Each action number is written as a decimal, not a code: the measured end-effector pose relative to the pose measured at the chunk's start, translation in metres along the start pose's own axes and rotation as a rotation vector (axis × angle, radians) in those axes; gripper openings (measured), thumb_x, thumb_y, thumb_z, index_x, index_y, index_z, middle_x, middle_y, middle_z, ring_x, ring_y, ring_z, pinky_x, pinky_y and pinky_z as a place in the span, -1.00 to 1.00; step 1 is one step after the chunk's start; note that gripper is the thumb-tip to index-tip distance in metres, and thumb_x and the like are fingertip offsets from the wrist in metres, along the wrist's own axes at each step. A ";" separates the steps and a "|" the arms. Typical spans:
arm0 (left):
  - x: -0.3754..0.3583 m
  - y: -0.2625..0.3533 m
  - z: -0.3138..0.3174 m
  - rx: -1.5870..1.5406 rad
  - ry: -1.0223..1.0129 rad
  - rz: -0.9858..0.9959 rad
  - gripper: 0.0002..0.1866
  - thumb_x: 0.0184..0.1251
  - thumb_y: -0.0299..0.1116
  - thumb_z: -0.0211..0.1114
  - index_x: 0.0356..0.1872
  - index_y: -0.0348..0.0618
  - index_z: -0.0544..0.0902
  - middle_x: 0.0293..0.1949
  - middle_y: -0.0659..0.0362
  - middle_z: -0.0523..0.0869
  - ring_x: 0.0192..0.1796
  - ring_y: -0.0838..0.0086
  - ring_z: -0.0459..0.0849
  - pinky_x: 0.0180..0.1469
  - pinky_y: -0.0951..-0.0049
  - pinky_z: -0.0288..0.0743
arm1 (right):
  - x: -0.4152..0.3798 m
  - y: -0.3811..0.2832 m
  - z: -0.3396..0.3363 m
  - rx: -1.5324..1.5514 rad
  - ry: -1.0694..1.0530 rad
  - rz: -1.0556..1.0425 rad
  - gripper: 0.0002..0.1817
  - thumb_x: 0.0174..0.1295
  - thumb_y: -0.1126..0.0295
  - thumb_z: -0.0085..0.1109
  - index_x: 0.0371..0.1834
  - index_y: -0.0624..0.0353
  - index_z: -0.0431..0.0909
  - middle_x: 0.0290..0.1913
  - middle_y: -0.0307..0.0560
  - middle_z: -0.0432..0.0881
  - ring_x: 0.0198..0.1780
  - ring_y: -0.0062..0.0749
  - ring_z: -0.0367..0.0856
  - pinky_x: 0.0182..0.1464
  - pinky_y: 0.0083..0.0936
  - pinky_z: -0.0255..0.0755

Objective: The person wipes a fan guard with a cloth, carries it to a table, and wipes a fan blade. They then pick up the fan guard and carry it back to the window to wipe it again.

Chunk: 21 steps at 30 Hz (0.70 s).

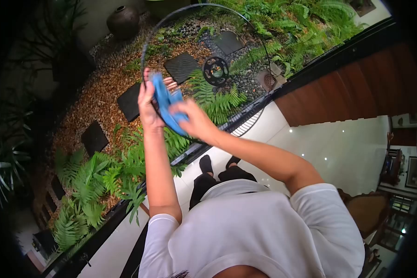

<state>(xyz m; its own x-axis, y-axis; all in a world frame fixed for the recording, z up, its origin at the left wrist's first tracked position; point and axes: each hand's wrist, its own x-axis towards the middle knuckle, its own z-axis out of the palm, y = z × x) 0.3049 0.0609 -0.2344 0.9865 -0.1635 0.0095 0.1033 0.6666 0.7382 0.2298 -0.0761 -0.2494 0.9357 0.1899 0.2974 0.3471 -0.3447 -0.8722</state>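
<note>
A large round fan grille with a thin dark rim and a black hub is held up in front of me. Its fine wires are hardly visible, so the garden shows through. My left hand grips the rim at the lower left, with some fingers seen behind it. A blue cloth, smeared by motion, lies against the grille close to that hand. The fingers of my right hand are bent onto the cloth and press it to the rim; they are partly blurred.
Below the grille is an indoor garden with brown pebbles, dark stepping slabs and ferns. A black-framed edge borders it. White floor tiles lie under my feet, and a brown wooden panel stands at right.
</note>
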 end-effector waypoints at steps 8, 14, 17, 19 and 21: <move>-0.015 0.009 0.021 0.009 -0.078 -0.072 -0.17 0.02 -0.50 0.16 0.42 -0.17 0.07 0.10 -0.24 0.50 0.08 0.09 0.58 0.06 0.16 0.52 | -0.002 0.117 -0.262 -1.476 -0.353 0.088 -0.87 0.00 0.36 0.13 -0.42 0.04 0.66 -0.06 0.00 0.44 0.03 -0.13 0.44 -0.16 -0.30 0.55; -0.025 -0.029 0.092 0.000 -0.178 -0.239 -0.04 -0.23 -0.53 0.12 0.42 -0.23 0.05 0.11 -0.28 0.49 0.08 0.00 0.58 0.05 0.14 0.54 | 0.075 -0.062 -0.234 -0.983 0.276 -0.687 -0.83 -0.09 0.43 0.17 -0.38 -0.10 0.60 -0.35 -0.17 0.45 -0.21 -0.21 0.43 -0.21 -0.39 0.45; -0.049 -0.051 0.136 0.011 -0.175 -0.254 -0.03 -0.31 -0.55 0.09 0.40 -0.26 0.09 0.14 -0.17 0.48 0.12 -0.07 0.54 0.12 -0.08 0.48 | 0.052 -0.060 -0.231 -0.922 -0.074 -1.015 -0.92 -0.01 0.29 0.10 -0.50 -0.09 0.40 -0.38 -0.21 0.35 -0.35 -0.31 0.40 -0.41 -0.42 0.38; -0.064 -0.057 0.178 -0.040 -0.291 -0.282 -0.02 -0.27 -0.47 0.08 0.43 -0.17 0.04 0.19 -0.33 0.38 0.19 -0.20 0.44 0.12 -0.11 0.45 | 0.035 -0.044 -0.299 -1.086 0.030 -0.984 -0.94 0.01 0.32 0.06 -0.49 -0.10 0.37 -0.40 -0.22 0.31 -0.35 -0.32 0.39 -0.46 -0.44 0.32; -0.071 -0.066 0.202 -0.028 -0.389 -0.290 -0.03 -0.21 -0.39 0.07 0.45 -0.11 0.00 0.20 -0.42 0.31 0.19 -0.23 0.42 0.15 -0.13 0.39 | 0.001 -0.042 -0.371 -1.211 0.231 -0.736 -0.92 -0.01 0.29 0.09 -0.45 -0.07 0.42 -0.40 -0.18 0.33 -0.33 -0.26 0.42 -0.43 -0.37 0.36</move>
<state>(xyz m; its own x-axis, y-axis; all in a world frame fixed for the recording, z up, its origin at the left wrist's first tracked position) 0.2023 -0.1186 -0.1477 0.7964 -0.6017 0.0610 0.3761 0.5716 0.7293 0.2400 -0.4030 -0.0685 0.4714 0.5553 0.6852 0.4772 -0.8139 0.3313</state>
